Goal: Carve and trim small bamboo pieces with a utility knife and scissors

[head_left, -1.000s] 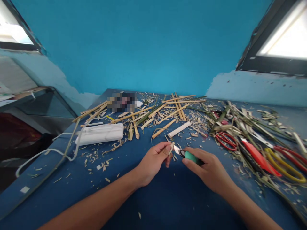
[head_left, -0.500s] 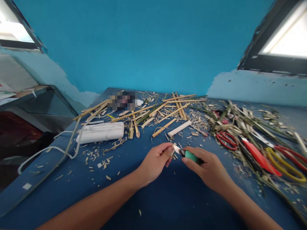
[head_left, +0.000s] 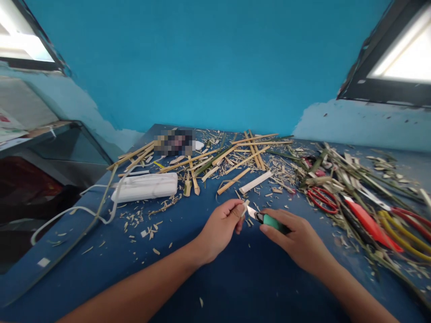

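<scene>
A small bamboo sliver (head_left: 244, 207) sits pinched in the grip of the left hand (head_left: 220, 229), just above the blue desk (head_left: 235, 278). The blade of a green-handled utility knife (head_left: 267, 219) meets it, the right hand (head_left: 296, 240) closed around the handle. Beyond lie bamboo strips (head_left: 235, 159), red scissors (head_left: 321, 199) and a white power strip (head_left: 146, 187).

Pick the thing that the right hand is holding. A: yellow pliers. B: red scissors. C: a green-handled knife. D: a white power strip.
C: the right hand grips a green-handled knife, its blade pointing at the small bamboo piece pinched in the left hand.
</scene>
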{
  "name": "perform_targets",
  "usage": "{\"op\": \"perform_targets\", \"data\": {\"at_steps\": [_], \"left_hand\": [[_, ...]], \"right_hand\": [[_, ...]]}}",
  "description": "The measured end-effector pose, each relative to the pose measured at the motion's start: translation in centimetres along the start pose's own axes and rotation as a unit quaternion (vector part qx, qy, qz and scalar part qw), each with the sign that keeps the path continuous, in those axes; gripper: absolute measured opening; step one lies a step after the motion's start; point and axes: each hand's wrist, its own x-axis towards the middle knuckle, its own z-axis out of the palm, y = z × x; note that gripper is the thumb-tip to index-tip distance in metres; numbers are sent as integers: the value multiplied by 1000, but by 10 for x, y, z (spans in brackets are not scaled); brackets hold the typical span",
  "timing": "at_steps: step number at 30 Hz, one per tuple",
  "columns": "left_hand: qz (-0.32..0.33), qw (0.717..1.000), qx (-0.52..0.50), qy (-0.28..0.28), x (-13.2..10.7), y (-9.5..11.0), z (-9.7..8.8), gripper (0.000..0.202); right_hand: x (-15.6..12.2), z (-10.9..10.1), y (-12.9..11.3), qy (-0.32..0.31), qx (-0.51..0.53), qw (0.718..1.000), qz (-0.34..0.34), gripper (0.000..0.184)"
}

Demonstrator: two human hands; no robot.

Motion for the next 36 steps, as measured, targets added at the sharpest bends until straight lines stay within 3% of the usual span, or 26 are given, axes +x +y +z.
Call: {"op": "perform_targets", "data": {"at_steps": [10,22,31,36], "left_hand": [[24,996,82,-31,-5,5,2,30],[36,990,133,-13,-4,0,5,34],[17,998,55,17,-3,1,6,35],[32,997,75,8,-4,1,7,36]], "right_hand": [[1,3,0,10,-2,1000,-3,35],[6,7,-5,25,9,1000,-12,36],[4,1,-4,11,21,1000,11,40],[4,1,-2,10,19,1000,8,42]]}}
